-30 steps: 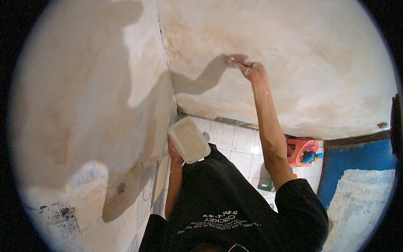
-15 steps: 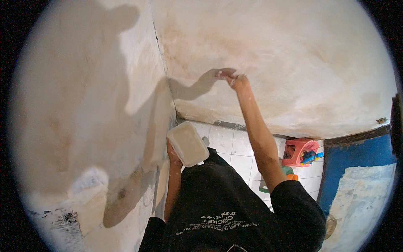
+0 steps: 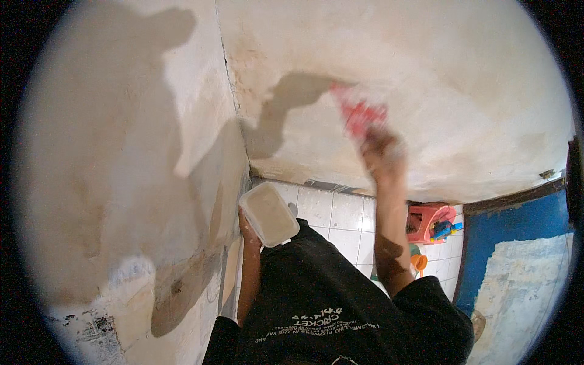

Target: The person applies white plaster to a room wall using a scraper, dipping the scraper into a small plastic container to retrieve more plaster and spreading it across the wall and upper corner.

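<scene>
Nearest me, a black shirt (image 3: 340,292) spreads on the near side of the pale rectangular tub (image 3: 269,214). I have the left hand (image 3: 249,233) gripping the tub's left side, its fingers mostly hidden. Up and right of the tub, I have the blurred right hand (image 3: 383,152) closed around a red flat tool (image 3: 364,115); whether it touches the stained wall (image 3: 468,109), I cannot tell. Farther off, right of the tub, a pink plastic stool (image 3: 429,214) stands on white tiles (image 3: 347,213).

Tool (image 3: 360,114) red, white-smeared; tub (image 3: 254,221) off-white; shirt (image 3: 322,286) black, white print (image 3: 328,317); stool (image 3: 432,214) coral.
</scene>
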`<state>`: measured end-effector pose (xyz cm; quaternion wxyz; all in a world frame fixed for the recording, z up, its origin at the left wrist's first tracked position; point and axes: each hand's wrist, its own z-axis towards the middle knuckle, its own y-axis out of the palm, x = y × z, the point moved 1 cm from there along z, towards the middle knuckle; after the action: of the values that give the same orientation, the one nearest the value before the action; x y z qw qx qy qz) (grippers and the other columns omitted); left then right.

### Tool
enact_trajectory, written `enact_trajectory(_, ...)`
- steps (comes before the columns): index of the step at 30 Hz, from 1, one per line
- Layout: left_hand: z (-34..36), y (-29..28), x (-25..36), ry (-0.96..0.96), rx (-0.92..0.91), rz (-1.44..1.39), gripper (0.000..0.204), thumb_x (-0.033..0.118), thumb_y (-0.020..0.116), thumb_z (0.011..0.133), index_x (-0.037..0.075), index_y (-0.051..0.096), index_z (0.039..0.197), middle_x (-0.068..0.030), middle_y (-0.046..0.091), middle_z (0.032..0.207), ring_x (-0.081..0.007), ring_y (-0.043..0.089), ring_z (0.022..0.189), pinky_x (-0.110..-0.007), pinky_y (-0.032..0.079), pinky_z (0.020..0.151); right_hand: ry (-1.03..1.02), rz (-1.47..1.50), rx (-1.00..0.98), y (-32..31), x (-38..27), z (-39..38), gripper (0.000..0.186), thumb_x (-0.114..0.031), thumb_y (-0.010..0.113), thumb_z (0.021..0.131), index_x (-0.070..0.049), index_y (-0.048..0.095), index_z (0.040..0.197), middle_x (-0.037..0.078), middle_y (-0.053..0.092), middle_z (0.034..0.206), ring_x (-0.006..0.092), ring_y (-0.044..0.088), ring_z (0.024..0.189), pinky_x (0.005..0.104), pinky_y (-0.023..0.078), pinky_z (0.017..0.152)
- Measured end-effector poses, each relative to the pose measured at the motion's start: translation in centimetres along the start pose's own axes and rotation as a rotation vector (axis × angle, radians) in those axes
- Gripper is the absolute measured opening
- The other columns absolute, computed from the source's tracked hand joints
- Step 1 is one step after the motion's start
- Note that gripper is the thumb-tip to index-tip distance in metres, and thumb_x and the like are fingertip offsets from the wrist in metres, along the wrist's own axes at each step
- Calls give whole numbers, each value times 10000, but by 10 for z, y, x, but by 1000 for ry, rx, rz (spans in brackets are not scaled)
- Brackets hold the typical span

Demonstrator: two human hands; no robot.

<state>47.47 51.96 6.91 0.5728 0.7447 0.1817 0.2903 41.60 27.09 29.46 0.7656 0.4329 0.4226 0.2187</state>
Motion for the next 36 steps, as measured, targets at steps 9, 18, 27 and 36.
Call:
enact_trajectory(9, -4, -30, 11, 121, 231, 146, 611, 542, 353, 828, 83, 384, 1231, -143, 469, 1183, -329, 472, 1056, -494, 378, 894, -310, -339, 336, -22, 21, -17, 172, -27, 505, 814, 15, 512, 981, 112, 557, 981, 213, 540, 873, 327, 448, 749)
enact_trajectory(18, -8, -36, 9, 99, 217, 151, 599, 532, 346, 838, 80, 385, 1230, -145, 468, 1184, -319, 481, 1048, -478, 390, 892, -1286, -1790, 177, 16, -17, 26, 285, 41, 492, 758, -62, 562, 1014, 179, 567, 986, 270, 575, 878, 312, 466, 765)
enact_trajectory(27, -15, -32, 18, 145, 329, 265, 578, 512, 322, 858, 70, 387, 1225, -144, 465, 1188, -300, 482, 1051, -440, 407, 884, -1345, -2223, 139, 13, -36, 79, 422, 82, 440, 749, 70, 432, 1171, 230, 420, 1226, 340, 386, 1171, 424, 338, 948)
enact_trajectory(36, 0, -40, 5, 93, 221, 261, 563, 504, 310, 862, 78, 388, 1222, -123, 477, 1170, -306, 491, 1025, -451, 411, 874, -854, -2191, -195, -76, 104, 73, 582, 71, 471, 637, 40, 400, 1214, 203, 326, 1312, 370, 311, 1216, 468, 248, 1002)
